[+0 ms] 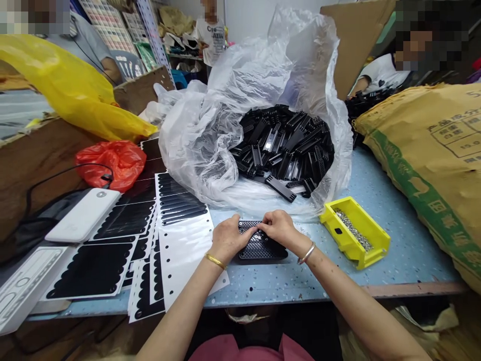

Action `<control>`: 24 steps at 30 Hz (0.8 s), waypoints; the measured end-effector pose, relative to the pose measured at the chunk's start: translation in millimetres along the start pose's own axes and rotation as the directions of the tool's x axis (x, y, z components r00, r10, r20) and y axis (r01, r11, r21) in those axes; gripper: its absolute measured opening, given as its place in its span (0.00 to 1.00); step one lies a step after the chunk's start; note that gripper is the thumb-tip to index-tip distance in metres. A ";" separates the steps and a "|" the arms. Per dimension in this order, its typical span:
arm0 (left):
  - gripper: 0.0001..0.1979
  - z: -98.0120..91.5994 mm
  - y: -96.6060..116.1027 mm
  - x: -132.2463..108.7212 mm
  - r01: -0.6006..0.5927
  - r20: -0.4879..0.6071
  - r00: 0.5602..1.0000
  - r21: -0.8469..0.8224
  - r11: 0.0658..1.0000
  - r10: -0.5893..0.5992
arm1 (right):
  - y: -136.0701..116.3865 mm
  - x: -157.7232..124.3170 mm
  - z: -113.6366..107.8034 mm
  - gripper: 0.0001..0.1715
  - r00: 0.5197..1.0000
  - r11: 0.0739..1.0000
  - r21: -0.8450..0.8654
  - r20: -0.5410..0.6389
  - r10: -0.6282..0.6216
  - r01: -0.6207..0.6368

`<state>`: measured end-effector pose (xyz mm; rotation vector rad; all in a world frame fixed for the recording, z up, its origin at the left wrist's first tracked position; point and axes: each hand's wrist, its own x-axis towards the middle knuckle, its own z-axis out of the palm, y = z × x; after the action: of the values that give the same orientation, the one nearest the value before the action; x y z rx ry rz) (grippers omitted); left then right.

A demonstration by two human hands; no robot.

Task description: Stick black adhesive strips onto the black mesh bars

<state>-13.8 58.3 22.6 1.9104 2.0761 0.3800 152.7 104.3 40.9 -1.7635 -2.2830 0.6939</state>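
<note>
**Both hands on a black perforated panel**

Gripping a flat black plastic panel (261, 248), rectangular with rounded corners, low on the pale blue speckled tabletop (376, 200), close to its front edge. Matte and dark, pierced all over with neat rows of small holes, lying flat. Far part hidden under the fingers.

Clasping the panel's far left corner with the left hand (226, 239), fingers curled narrow over the edge, gold bangle at the wrist. Pinching the far edge with the right hand (280, 228), fingertips drawn close together and almost meeting the left thumb, silver bangle at the wrist. Impossible to tell whether anything small sits between the right fingertips.

Just behind the hands: a crumpled clear plastic bag (225, 125), gaping open on a heap of long black plastic parts (285, 145). To the right, near but apart: a bright yellow plastic tray (349, 248) holding small silvery metal pieces (353, 230). To the left: white backing sheets with rows of black strips (180, 200), fanned and overlapping. Beyond them a white rectangular power bank (84, 215), then a red plastic bag (110, 160). Along the right edge, a tan woven sack with a green stripe (432, 165).
</note>
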 end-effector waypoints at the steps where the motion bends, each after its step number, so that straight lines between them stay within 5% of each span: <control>1: 0.25 0.8 0.5 0.0 -0.007 0.015 1.000 -0.013 1.000 0.007 | -0.8 0.9 -0.8 0.09 1.000 1.000 -0.015 0.019 -0.010 0.010; 9: 0.18 1.2 -9.6 7.1 0.014 0.079 0.997 -0.274 0.962 0.008 | 10.5 -1.9 -8.0 0.06 0.996 1.000 -0.010 0.090 -0.009 0.009; 17: 0.19 -1.3 -11.8 8.1 0.040 0.085 0.996 -0.391 0.920 -0.007 | 44.6 -10.3 -16.6 0.12 0.999 0.941 0.337 -0.024 0.043 -0.032; 24: 0.14 -0.2 -20.3 5.2 0.129 0.068 0.991 -0.345 0.930 -0.113 | 48.7 -31.6 -7.0 0.24 0.966 0.977 0.072 -0.149 0.212 -0.203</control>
<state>-32.9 61.8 14.8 1.5616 1.9303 0.6216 206.8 85.4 29.1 -1.9740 -1.9791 0.6220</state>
